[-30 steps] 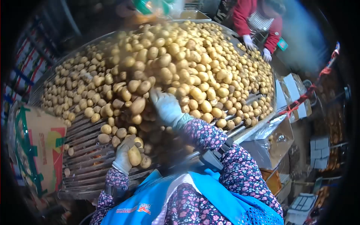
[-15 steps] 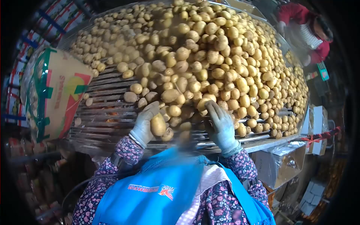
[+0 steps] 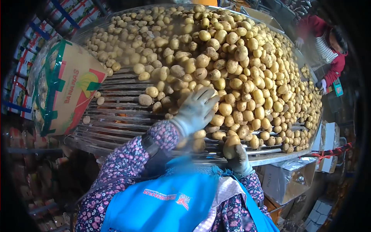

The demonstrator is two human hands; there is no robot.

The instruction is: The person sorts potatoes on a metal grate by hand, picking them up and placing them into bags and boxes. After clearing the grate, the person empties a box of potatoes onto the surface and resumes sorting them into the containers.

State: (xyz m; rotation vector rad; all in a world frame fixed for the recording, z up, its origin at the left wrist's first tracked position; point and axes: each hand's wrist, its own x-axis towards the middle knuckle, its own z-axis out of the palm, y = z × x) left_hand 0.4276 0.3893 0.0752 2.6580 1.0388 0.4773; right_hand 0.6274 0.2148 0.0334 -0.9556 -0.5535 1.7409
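My left hand (image 3: 196, 110), in a pale glove, reaches over the front of the potato heap (image 3: 239, 58), its fingers spread on or just above the potatoes. Whether its palm touches any is hidden. Nearer the front edge of the slatted table (image 3: 112, 116), my right hand (image 3: 240, 158), also gloved, is wrapped round a large potato (image 3: 231, 147). Loose potatoes lie on the slats to the left of the heap and between my hands.
A banana carton (image 3: 73, 89) stands at the left end of the table. At the right front is an open cardboard box (image 3: 288, 179) with plastic. A co-worker (image 3: 328, 50) in red sleeves stands at the far right, near the heap.
My left hand has moved right and forward across the heap, and the potato it had is gone from it. My right hand has come back toward the edge and now holds a potato.
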